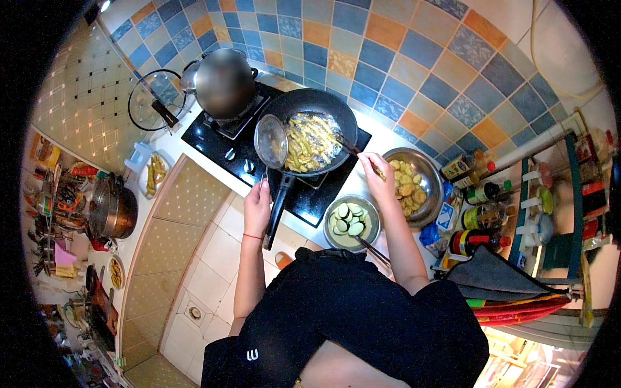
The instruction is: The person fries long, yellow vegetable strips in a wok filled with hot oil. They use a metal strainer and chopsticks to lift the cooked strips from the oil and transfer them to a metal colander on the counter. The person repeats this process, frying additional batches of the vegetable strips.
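Note:
A black frying pan (310,99) sits on the right burner, holding bubbling oil and many yellow battered strips (310,140). My left hand (257,206) grips the handle of a mesh skimmer (270,141), whose round head hangs over the pan's left side. My right hand (377,177) holds a pair of chopsticks (350,147), with their tips among the strips at the pan's right side. Below my right forearm, a metal bowl (332,240) contains pale batter and dark-rimmed vegetable slices (349,218), with other chopsticks (372,250) resting in it. Beside my right forearm stands a large steel bowl (431,182) of fried golden pieces (407,186).
The pan's handle (279,213) juts over the hob's front edge. A pot (225,87), partly blurred, stands on the left burner of the black glass hob (213,145). A glass lid (157,99) leans at the left. Bottles (478,242) line the right side.

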`<state>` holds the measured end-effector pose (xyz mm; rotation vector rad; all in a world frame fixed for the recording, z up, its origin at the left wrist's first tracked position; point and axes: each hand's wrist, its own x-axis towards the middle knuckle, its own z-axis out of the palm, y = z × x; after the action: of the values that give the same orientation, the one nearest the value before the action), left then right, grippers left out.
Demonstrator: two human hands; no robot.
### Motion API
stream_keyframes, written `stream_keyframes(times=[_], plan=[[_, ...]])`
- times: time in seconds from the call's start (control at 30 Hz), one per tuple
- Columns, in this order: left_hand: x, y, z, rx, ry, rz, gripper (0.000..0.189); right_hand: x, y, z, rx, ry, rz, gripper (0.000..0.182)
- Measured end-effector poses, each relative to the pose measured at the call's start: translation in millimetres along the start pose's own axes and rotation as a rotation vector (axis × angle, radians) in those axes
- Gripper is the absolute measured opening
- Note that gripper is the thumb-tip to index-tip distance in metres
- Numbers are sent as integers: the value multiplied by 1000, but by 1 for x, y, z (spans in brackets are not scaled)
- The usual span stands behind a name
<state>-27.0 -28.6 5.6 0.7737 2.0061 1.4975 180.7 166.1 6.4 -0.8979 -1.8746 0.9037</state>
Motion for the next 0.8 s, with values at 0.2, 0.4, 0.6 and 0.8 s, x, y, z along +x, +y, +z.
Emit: stream_keyframes(times=[0.2, 0.4, 0.6, 0.8], plan=[[0, 0, 1, -37, 1, -9, 34, 11, 10, 19, -101, -99, -19, 20], [-2, 4, 0, -57, 3, -5, 35, 21, 13, 22, -149, -221, -39, 23], [0, 3, 0, -60, 4, -7, 36, 21, 10, 24, -207, -217, -46, 24], [0, 4, -1, -48, 34, 2, 36, 13, -2, 16, -115, -112, -54, 19]])
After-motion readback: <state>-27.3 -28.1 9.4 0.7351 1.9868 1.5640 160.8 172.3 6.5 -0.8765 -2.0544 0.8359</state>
